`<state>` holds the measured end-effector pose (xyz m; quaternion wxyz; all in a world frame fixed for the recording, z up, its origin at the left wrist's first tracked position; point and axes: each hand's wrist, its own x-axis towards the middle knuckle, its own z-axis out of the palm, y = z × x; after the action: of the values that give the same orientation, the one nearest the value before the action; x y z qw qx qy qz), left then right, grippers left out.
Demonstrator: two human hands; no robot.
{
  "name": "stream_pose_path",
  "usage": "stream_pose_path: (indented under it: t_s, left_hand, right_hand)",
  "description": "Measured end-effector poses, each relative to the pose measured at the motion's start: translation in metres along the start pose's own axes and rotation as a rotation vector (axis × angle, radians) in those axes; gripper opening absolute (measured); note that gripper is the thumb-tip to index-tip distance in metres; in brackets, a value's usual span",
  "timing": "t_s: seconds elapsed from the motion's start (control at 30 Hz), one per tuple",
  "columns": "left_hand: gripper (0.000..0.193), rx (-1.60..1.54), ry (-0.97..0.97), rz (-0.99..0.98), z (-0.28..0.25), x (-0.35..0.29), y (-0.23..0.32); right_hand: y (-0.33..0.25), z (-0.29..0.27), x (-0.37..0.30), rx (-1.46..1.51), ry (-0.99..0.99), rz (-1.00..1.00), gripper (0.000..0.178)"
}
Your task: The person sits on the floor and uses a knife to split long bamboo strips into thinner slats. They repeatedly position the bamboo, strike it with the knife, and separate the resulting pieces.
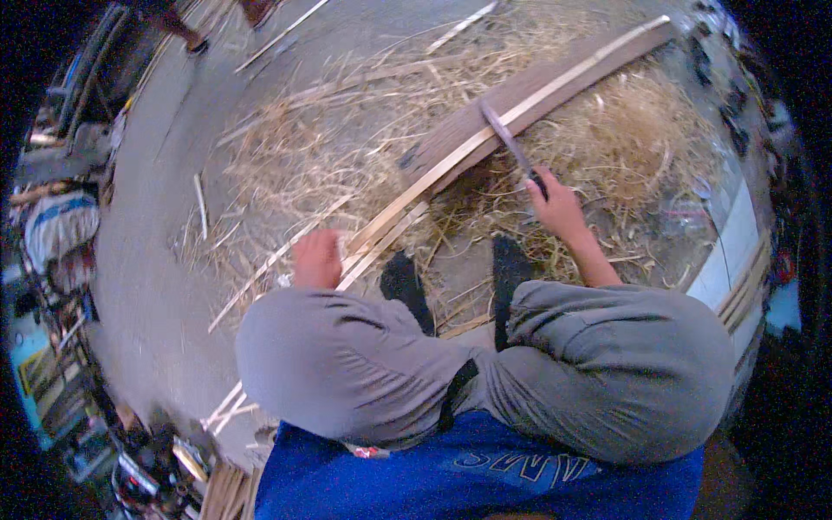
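Note:
A pale wooden strip point(451, 159) lies slantwise along a thick brown board point(452, 120), its near end close to my left hand. My right hand point(559, 208) is closed around the dark handle of a long-bladed knife point(511, 143). The narrow blade points away and to the left, crossing over the strip and the board. Beside the strip's near end is my left hand point(317, 258), above my left knee. Motion smears its fingers, so whether it grips anything does not show.
Curly wood shavings point(624, 130) cover the floor around the board. Loose thin strips point(286, 260) lie to the left. My feet point(511, 269) are just before the board. Cluttered goods point(61, 234) line the left side, and another person's legs point(186, 30) show at the far left.

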<state>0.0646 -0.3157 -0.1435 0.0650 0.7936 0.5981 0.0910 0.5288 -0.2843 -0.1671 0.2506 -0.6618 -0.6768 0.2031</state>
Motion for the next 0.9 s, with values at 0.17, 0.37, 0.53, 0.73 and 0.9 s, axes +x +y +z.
stream_pose_path:
  t_s: [0.17,0.37,0.53,0.73,0.9]
  left_hand:
    - [0.014,-0.339,0.211,-0.170,-0.001,0.032,0.041]
    - [0.026,-0.491,-0.312,-0.052,0.031,0.059,0.072]
    - [0.035,-0.611,-0.788,-0.390,0.006,0.008,-0.024]
    - [0.039,-0.599,-0.510,-0.410,0.007,0.025,-0.005]
    - [0.041,-0.708,-0.538,-0.276,0.034,0.057,0.045]
  right_hand:
    - [0.004,0.007,0.003,-0.001,-0.101,0.103,0.048]
    - [-0.011,-0.015,0.002,0.026,-0.207,0.009,0.062]
    - [0.006,-0.064,0.013,-0.143,-0.105,0.020,0.050]
    - [-0.016,-0.010,0.024,-0.118,-0.302,0.074,0.040]
    - [-0.029,-0.009,0.011,-0.248,-0.411,-0.310,0.041]
